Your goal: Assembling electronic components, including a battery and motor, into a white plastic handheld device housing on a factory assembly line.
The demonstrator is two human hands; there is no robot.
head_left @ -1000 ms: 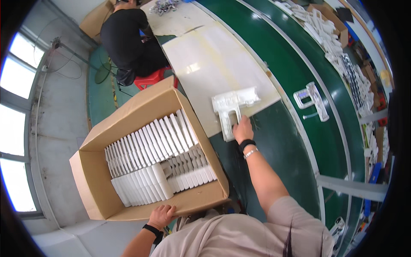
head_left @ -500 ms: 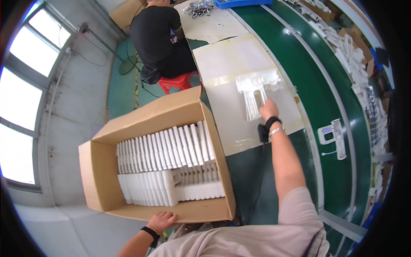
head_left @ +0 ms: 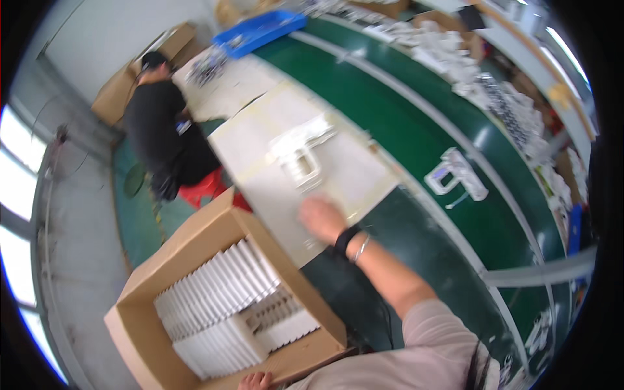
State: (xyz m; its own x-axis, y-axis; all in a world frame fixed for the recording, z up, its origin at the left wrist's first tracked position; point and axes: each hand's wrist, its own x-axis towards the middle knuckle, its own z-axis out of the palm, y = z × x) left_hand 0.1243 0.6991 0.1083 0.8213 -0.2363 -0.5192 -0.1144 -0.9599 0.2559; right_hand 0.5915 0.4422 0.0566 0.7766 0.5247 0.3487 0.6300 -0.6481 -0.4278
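A white plastic toy-gun-shaped piece (head_left: pixel 302 155) lies on the pale sheet covering the table (head_left: pixel 260 140). Just nearer than its lower end is my right hand (head_left: pixel 323 218), smeared by motion, with a black band and a bracelet at the wrist. I see a gap between hand and piece; the fingers are too blurred to read. At the bottom edge, my left hand (head_left: pixel 255 381) shows only its fingers, hooked over the near wall of an open cardboard box (head_left: pixel 305 354). Rows of slim white plastic pieces (head_left: pixel 218 286) fill much of that box.
Right of the table runs a green conveyor (head_left: pixel 396 140), carrying another white gun-shaped piece (head_left: pixel 455 177) with a short cable. White parts (head_left: pixel 448 55) crowd its far side. A person in black (head_left: pixel 156 123) sits on a red stool (head_left: pixel 205 188); a blue tray (head_left: pixel 260 32) stands beyond.
My view has swung to the right, shifting the scene leftward. My right hand has come away from the white piece on the table, toward me. My left hand stays at the box's near wall.
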